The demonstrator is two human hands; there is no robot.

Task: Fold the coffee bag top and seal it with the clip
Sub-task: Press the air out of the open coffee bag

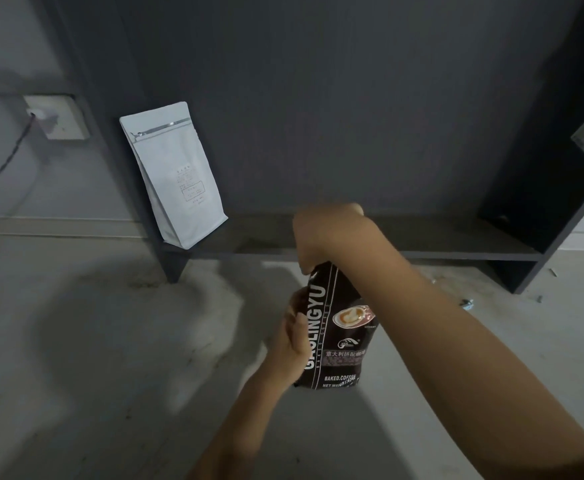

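Both hands hold the black coffee bag (pixel 335 327) in the air above the bare floor (pixel 93 358): the right hand (pixel 321 233) closed over its top, the left hand (pixel 294 332) pinching its left edge. A white bag (pixel 173 174) stands at the left end of the low shelf (pixel 422 237), the shelf's front edge just beyond the hands.

Both hands (pixel 321 237) (pixel 292 336) seemingly clenched
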